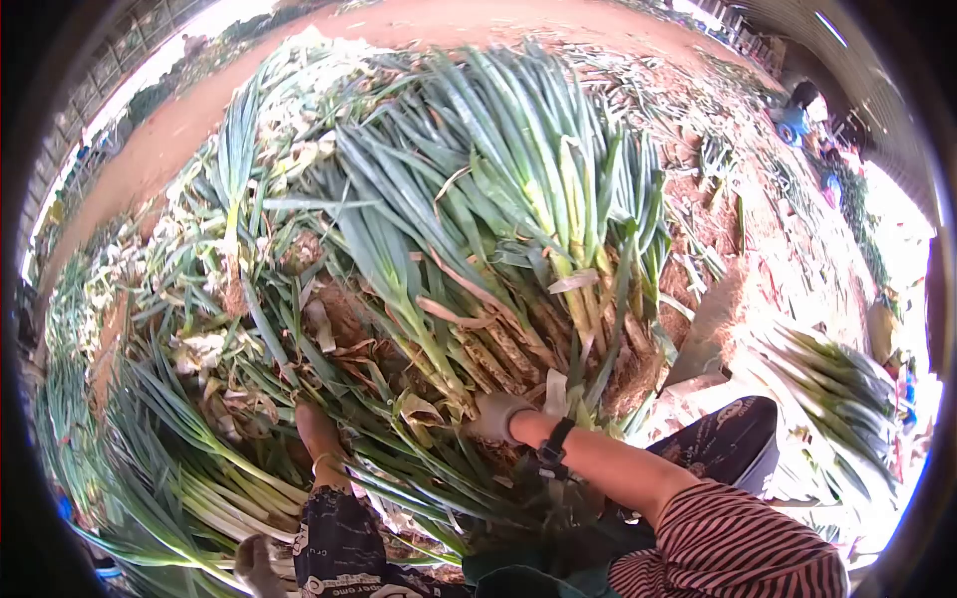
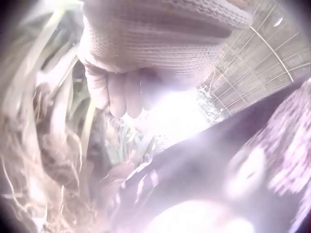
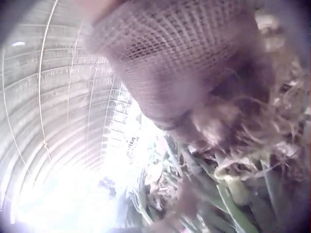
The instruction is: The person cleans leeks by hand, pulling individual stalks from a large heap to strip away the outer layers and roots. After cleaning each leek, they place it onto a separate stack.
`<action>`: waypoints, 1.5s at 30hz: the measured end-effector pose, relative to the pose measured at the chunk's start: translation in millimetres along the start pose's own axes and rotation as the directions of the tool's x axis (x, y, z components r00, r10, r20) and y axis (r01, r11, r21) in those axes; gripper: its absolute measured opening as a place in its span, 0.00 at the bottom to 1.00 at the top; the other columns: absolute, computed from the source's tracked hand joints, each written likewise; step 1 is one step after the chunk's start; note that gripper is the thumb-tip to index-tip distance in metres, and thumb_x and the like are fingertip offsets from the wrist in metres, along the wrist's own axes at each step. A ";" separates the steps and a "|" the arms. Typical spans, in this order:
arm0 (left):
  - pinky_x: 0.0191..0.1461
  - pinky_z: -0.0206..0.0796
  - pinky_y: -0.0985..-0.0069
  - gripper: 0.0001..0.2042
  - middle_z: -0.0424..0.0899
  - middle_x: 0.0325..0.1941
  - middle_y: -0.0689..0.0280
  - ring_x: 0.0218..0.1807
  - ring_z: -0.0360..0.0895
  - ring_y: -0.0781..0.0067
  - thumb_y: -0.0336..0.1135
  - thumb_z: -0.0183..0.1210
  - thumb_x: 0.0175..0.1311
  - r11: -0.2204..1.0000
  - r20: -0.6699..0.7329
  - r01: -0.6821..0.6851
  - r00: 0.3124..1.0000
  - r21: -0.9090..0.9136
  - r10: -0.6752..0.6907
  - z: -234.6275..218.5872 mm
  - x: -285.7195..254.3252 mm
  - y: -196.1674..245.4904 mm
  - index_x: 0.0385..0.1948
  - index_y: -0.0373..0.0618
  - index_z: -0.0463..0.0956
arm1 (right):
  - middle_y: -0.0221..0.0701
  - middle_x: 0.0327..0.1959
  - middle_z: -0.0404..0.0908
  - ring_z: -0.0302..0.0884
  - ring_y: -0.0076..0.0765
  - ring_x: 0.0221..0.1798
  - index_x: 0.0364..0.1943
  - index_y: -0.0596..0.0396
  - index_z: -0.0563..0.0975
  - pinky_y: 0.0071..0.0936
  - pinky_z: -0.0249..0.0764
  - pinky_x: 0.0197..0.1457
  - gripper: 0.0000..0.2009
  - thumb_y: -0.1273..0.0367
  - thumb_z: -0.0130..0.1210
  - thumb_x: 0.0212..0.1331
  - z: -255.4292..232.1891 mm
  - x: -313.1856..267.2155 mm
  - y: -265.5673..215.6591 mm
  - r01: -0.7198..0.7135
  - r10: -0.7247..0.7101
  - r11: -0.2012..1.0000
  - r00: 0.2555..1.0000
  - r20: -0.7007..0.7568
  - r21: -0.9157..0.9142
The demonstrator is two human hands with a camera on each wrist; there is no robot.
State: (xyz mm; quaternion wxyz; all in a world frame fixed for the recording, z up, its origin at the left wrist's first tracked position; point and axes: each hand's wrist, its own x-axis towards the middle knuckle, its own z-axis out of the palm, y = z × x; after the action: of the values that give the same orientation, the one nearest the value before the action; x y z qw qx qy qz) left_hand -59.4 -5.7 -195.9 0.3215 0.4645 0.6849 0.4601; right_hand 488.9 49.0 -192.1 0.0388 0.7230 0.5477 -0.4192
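My right hand, in a pale knit glove, grips the root end of a green onion at the near edge of a big heap of green onions. In the right wrist view, stringy roots hang about the curled glove fingers. Low on the left, my gloved left hand hangs beside the white stalks of another pile of green onions. The left wrist view has its fingers loosely bent, with nothing seen in them and rooted stalks alongside.
A bare foot stands among loose leaves between the piles. More green onions lie at the right, past a bent knee. Stripped leaves litter the ground behind the heap. Another person is far off at the right.
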 end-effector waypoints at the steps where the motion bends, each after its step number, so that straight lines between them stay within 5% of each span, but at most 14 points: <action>1: 0.54 0.69 0.70 0.16 0.81 0.48 0.55 0.48 0.77 0.63 0.35 0.53 0.68 0.953 0.141 0.053 0.985 0.299 -0.099 20.2 -32.5 133.8 0.50 0.32 0.75 | 0.51 0.38 0.82 0.81 0.54 0.43 0.43 0.62 0.78 0.44 0.75 0.51 0.26 0.51 0.55 0.55 15.0 3.0 16.0 0.005 -0.005 1.000 0.996 -0.091 0.000; 2: 0.54 0.72 0.70 0.13 0.83 0.45 0.54 0.46 0.79 0.62 0.30 0.55 0.65 0.954 -0.034 0.140 0.990 0.265 -0.136 20.5 -37.5 166.4 0.46 0.31 0.78 | 0.51 0.38 0.82 0.81 0.54 0.44 0.45 0.62 0.77 0.44 0.75 0.52 0.26 0.50 0.55 0.56 19.9 7.6 29.1 0.013 -0.014 1.000 0.983 -0.184 -0.005; 5: 0.53 0.71 0.69 0.11 0.84 0.43 0.56 0.45 0.79 0.63 0.28 0.52 0.64 0.923 -0.048 -0.141 0.984 0.359 0.169 31.5 -72.1 263.4 0.39 0.32 0.81 | 0.51 0.45 0.80 0.78 0.55 0.50 0.49 0.61 0.74 0.44 0.73 0.55 0.28 0.49 0.55 0.57 5.3 0.6 68.9 0.157 -0.071 0.975 0.888 -0.455 0.155; 9: 0.51 0.71 0.68 0.12 0.84 0.41 0.59 0.43 0.80 0.65 0.28 0.49 0.63 0.893 0.132 -0.375 0.927 0.248 0.352 77.9 -107.6 289.6 0.39 0.34 0.81 | 0.52 0.52 0.75 0.74 0.58 0.53 0.55 0.59 0.69 0.45 0.72 0.55 0.29 0.52 0.57 0.56 -9.5 26.3 120.9 -0.026 0.181 0.979 0.582 -0.793 0.204; 10: 0.50 0.71 0.69 0.12 0.85 0.40 0.59 0.41 0.80 0.67 0.29 0.50 0.62 0.983 0.104 -0.137 0.983 -0.122 0.150 111.1 -121.5 293.9 0.38 0.35 0.81 | 0.52 0.50 0.76 0.76 0.58 0.50 0.56 0.57 0.68 0.45 0.73 0.53 0.29 0.53 0.57 0.56 -17.8 26.3 127.4 -0.070 0.241 0.969 0.481 -0.843 0.237; 11: 0.48 0.71 0.70 0.12 0.85 0.39 0.59 0.40 0.80 0.68 0.31 0.50 0.63 0.978 0.195 -0.176 0.969 0.109 0.152 126.5 -121.1 280.8 0.38 0.34 0.81 | 0.51 0.48 0.78 0.78 0.57 0.46 0.58 0.56 0.67 0.45 0.74 0.51 0.30 0.54 0.58 0.55 -23.2 24.5 134.2 -0.114 0.295 0.955 0.376 -0.878 0.272; 14: 0.44 0.70 0.72 0.11 0.84 0.35 0.61 0.36 0.78 0.70 0.32 0.52 0.66 0.991 0.380 0.072 0.919 0.111 -0.109 196.3 -136.9 273.1 0.37 0.33 0.80 | 0.52 0.51 0.76 0.78 0.57 0.48 0.61 0.53 0.62 0.45 0.74 0.51 0.34 0.53 0.60 0.53 -19.7 55.4 181.0 -0.253 0.189 0.956 0.142 -0.972 0.149; 15: 0.45 0.69 0.73 0.10 0.83 0.35 0.62 0.36 0.76 0.72 0.32 0.53 0.67 0.994 0.504 -0.029 0.863 0.106 -0.029 204.6 -130.9 236.7 0.37 0.34 0.80 | 0.51 0.53 0.75 0.77 0.55 0.51 0.62 0.54 0.62 0.44 0.74 0.53 0.35 0.53 0.61 0.52 -30.2 48.8 179.7 -0.220 0.306 0.944 0.317 -0.898 0.244; 17: 0.48 0.68 0.74 0.11 0.83 0.37 0.63 0.39 0.76 0.74 0.32 0.54 0.67 0.970 0.493 0.242 0.846 -0.022 -0.200 232.5 -134.4 213.1 0.39 0.33 0.80 | 0.49 0.58 0.71 0.74 0.53 0.56 0.63 0.55 0.61 0.42 0.73 0.57 0.37 0.52 0.62 0.51 -62.2 25.7 162.5 -0.209 0.460 0.875 0.637 -0.618 0.436; 22: 0.43 0.68 0.78 0.11 0.83 0.36 0.65 0.37 0.75 0.76 0.33 0.55 0.66 0.960 0.501 0.273 0.840 -0.061 -0.207 235.5 -130.8 183.1 0.40 0.33 0.80 | 0.45 0.46 0.81 0.81 0.51 0.48 0.60 0.57 0.63 0.38 0.77 0.51 0.35 0.57 0.62 0.48 -69.0 61.2 162.6 -0.237 0.432 0.896 0.660 -0.615 0.376; 27: 0.36 0.63 0.81 0.12 0.81 0.33 0.69 0.31 0.71 0.80 0.35 0.56 0.66 0.939 0.445 0.341 0.835 0.042 -0.324 230.6 -124.8 180.5 0.40 0.34 0.80 | 0.47 0.47 0.80 0.81 0.49 0.48 0.59 0.66 0.59 0.38 0.77 0.50 0.38 0.57 0.61 0.47 -71.8 12.2 81.9 -0.178 0.350 0.891 0.856 -0.381 0.418; 33: 0.46 0.70 0.77 0.12 0.84 0.37 0.64 0.38 0.78 0.75 0.34 0.57 0.65 0.943 0.486 0.328 0.835 -0.059 -0.260 234.6 -125.9 170.0 0.41 0.32 0.80 | 0.49 0.43 0.81 0.80 0.53 0.48 0.52 0.63 0.69 0.42 0.75 0.51 0.31 0.55 0.61 0.48 12.7 11.8 78.2 -0.017 0.079 0.989 0.895 -0.439 0.144; 39: 0.47 0.72 0.77 0.11 0.84 0.39 0.61 0.40 0.79 0.74 0.30 0.59 0.64 0.937 0.492 0.335 0.834 -0.096 -0.248 220.5 -129.9 154.8 0.42 0.30 0.79 | 0.43 0.38 0.84 0.82 0.50 0.42 0.41 0.54 0.79 0.41 0.77 0.44 0.21 0.52 0.56 0.53 -59.4 -24.9 40.2 0.116 -0.137 0.988 0.963 -0.232 -0.103; 45: 0.47 0.74 0.78 0.10 0.83 0.39 0.62 0.40 0.80 0.72 0.30 0.57 0.66 0.978 0.541 0.123 0.841 -0.171 -0.012 216.8 -126.3 126.2 0.43 0.31 0.78 | 0.37 0.30 0.82 0.82 0.47 0.32 0.38 0.50 0.79 0.40 0.77 0.33 0.17 0.54 0.57 0.52 -52.2 -90.5 -2.9 0.397 -0.474 0.879 0.676 -0.564 -0.264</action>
State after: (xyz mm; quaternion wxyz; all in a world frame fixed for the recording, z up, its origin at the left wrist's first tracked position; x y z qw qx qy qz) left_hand 217.3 -33.3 -157.2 0.5609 0.5156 0.5342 0.3662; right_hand 511.5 8.4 -98.5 -0.1988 0.6635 0.7104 -0.1246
